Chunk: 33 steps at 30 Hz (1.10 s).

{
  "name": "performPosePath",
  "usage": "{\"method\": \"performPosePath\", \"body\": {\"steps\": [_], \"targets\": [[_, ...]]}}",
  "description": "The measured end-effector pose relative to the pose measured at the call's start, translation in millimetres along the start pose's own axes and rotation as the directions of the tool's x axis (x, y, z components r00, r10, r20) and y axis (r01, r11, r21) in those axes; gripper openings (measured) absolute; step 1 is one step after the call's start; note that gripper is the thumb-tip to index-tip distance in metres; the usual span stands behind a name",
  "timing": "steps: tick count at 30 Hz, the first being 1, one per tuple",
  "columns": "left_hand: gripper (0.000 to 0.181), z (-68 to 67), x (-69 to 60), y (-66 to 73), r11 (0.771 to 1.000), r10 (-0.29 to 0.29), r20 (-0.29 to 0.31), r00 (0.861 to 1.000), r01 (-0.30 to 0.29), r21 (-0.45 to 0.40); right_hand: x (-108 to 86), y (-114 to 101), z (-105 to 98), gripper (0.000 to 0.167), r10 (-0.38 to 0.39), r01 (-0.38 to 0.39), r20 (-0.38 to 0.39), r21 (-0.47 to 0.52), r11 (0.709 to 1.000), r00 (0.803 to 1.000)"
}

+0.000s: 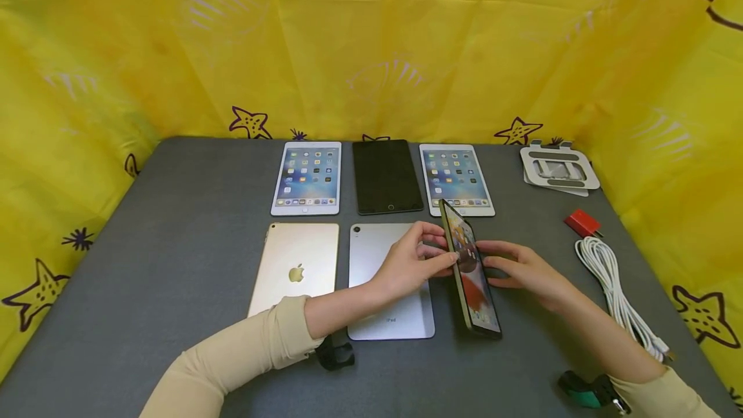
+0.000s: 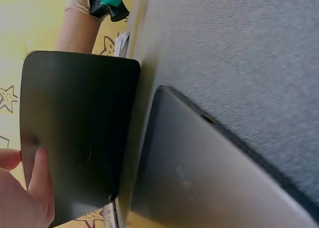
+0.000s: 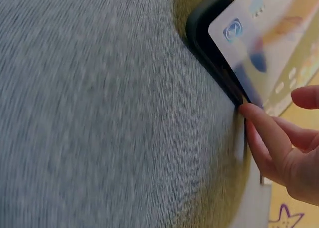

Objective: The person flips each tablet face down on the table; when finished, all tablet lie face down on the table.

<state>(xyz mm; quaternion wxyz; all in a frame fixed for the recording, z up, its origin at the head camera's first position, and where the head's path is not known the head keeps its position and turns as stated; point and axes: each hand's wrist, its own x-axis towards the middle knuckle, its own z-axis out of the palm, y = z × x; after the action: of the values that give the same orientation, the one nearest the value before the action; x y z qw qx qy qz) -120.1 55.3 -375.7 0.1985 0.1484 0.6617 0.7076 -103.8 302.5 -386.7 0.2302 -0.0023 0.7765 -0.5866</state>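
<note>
My left hand (image 1: 406, 260) pinches the left edge of a tablet (image 1: 473, 282) that stands tilted on its long side, its lit screen turned to the right. In the left wrist view the tablet's dark back (image 2: 82, 113) shows, with fingers (image 2: 42, 188) against it. Extended fingers of my right hand (image 1: 528, 269) touch the tablet's right edge; its thumb stays apart from the screen in the right wrist view. Beneath my left forearm lies a silver tablet (image 1: 389, 318), back up. Left of it is a gold tablet (image 1: 296, 250), also back up, partly covered by the sleeve.
Behind lie a white tablet (image 1: 307, 179), a black tablet (image 1: 387, 176) and another white tablet (image 1: 456, 179). At the right are a folded stand (image 1: 560, 168), a red charger plug (image 1: 582, 222) and a coiled white cable (image 1: 615, 289). Yellow cloth (image 1: 371, 50) borders the grey table (image 1: 191, 244).
</note>
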Motion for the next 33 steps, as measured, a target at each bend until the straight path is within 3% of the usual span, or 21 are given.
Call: {"method": "performPosePath", "body": {"steps": [4,11,16,23,29,33], "targets": [[0.046,1.3,0.5,5.9,0.996,0.048,-0.003,0.999,-0.048,0.077,2.4,-1.2,8.5,0.055,-0.026,0.026,0.010,0.014,1.000,1.000],[0.054,6.8,6.5,11.9,0.995,0.081,-0.006,0.997,-0.081,0.058,6.1,-2.5,20.3,0.056,-0.049,0.050,-0.007,0.017,0.999,0.999],[0.058,9.6,10.1,13.3,0.995,0.083,-0.013,0.996,-0.082,0.062,9.4,-4.5,26.6,0.055,-0.060,0.059,-0.015,-0.021,0.998,0.998],[0.066,13.6,14.8,13.4,0.999,0.038,0.000,0.999,-0.038,0.031,3.2,-12.0,31.8,0.047,-0.118,0.118,-0.004,-0.019,0.993,0.993],[0.069,13.7,15.5,15.7,0.989,0.044,0.007,0.999,-0.044,0.143,0.3,-26.3,27.9,0.044,-0.178,0.175,-0.032,-0.089,0.981,0.983],[0.069,13.6,16.0,15.5,0.981,0.052,0.020,0.998,-0.054,0.184,1.1,-43.1,20.3,0.049,-0.182,0.174,-0.077,-0.102,0.979,0.980]]}}
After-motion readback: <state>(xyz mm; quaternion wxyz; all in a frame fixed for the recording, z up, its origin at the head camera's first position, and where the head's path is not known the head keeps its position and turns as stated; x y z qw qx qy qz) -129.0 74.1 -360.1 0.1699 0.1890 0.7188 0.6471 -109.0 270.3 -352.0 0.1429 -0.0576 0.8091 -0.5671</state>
